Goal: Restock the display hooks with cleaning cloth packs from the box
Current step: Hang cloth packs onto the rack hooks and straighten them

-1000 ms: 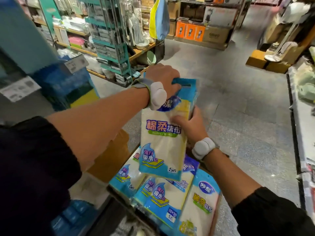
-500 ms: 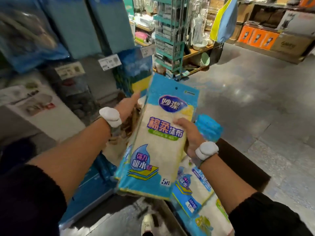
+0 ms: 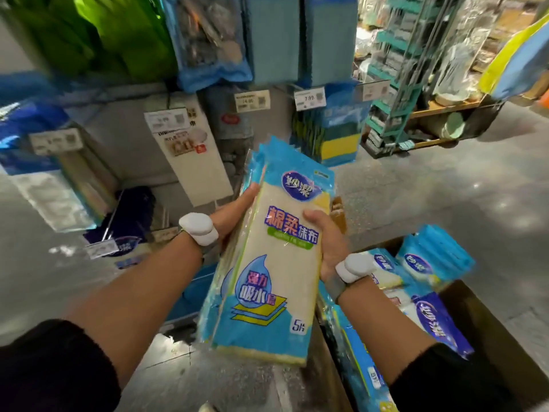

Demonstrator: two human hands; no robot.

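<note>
Grey floor [image 3: 445,188] lies open right of the hanging display [image 3: 273,40]; the box [image 3: 475,328] sits low right. Before the display, the stack of cloth packs [image 3: 267,281] is gripped by the left hand [image 3: 234,212] at its left edge and the right hand [image 3: 329,242] at its right. Versus 0.5 s ago, the display looms nearer.

Left hand [image 3: 234,215]: fingers hidden behind cloth-pack stack [image 3: 267,263]. Box [image 3: 487,337]: cut off at bottom edge. Leftmost price tag [image 3: 55,141]: print blurred.
</note>
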